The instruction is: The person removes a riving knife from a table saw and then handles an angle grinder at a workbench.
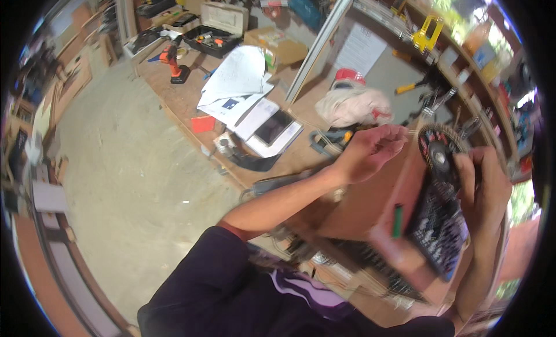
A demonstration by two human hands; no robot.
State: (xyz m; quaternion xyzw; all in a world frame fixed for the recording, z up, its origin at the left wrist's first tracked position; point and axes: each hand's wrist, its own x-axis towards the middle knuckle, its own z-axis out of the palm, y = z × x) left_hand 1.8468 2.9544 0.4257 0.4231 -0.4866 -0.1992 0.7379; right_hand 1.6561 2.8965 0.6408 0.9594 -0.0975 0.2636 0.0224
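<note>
My right hand point(486, 186) is closed at the edge of a dark round disc point(430, 141) with red markings and a rim that looks toothed, perhaps a saw blade. Motion blurs the grip. To its left, my left hand point(373, 151) is raised over the bench, fingers loosely bent and apart, with nothing seen in it. Below the disc, a black tray point(431, 232) with many small shiny pieces leans at a slant by a reddish-brown wooden box point(370, 203). A small green cylinder point(397, 221) shows beside that tray.
On the wooden bench lie a cream cloth point(356, 105), papers point(237, 76), a dark phone-like device point(273, 127), an orange cordless drill point(172, 62) and an open toolbox point(217, 33). Shelves with tools, including a yellow clamp point(427, 34), run along the right. Concrete floor point(133, 157) stretches left.
</note>
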